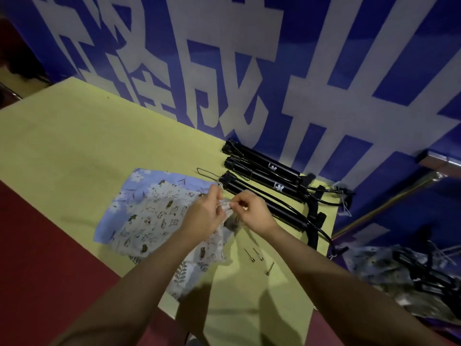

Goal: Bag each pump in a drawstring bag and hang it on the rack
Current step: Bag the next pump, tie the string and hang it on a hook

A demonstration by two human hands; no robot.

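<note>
Pumps (268, 193), three black ones, lie side by side at the far right of a yellow-green table (74, 146). Nearer, the left hand (204, 216) and right hand (252, 213) pinch the mouth of a printed drawstring bag (149, 221); three needles (259, 258) lie beside it.

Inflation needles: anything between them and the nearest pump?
Head view: nothing. Only bare yellow-green table separates the three inflation needles from the nearest pump. Both hands work the patterned bag further left.
</note>
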